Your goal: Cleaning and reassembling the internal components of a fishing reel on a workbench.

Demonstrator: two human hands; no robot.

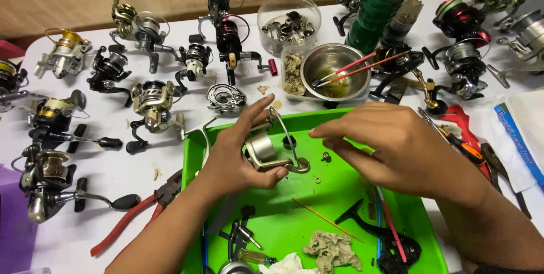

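My left hand (pixel 235 158) grips a silver reel rotor (pixel 266 149) over the green tray (pixel 317 211), while my right hand (pixel 396 146) hovers beside it, fingers loosely curled, empty.

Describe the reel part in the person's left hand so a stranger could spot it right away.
Start at the green tray in the middle of the white table. Above its upper left corner the left hand grips a silver reel rotor with a wire bail arm. Unlike the whole reels around, it has no handle.
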